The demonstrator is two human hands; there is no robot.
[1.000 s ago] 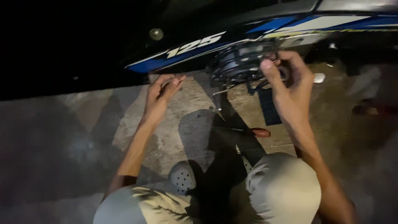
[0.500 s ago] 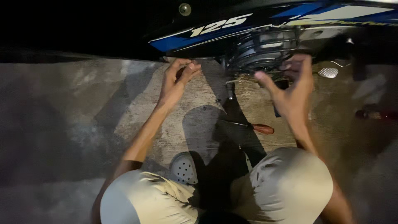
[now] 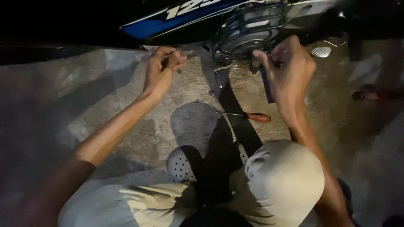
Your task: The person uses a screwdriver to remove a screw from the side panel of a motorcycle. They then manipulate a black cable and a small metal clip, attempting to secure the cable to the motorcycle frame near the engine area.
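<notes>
Engine cover (image 3: 248, 29), round, ribbed and dark, is seen at the top of the view under a motorcycle's blue and white fairing (image 3: 176, 14). It is touched by the curled fingers of the right hand (image 3: 290, 67). A small dark part is pinched by the left hand (image 3: 162, 71). Rough, stained concrete floor (image 3: 126, 105) is lit beneath; a red-handled screwdriver (image 3: 248, 116) lies on it. Darkness surrounds the scene.

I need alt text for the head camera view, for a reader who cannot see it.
Seen from above, a crouching person's right hand reaches the dark finned engine cover of a blue motorcycle, while the left hand pinches a small dark part beside it. A red-handled screwdriver lies on the concrete floor between the knees.
</notes>
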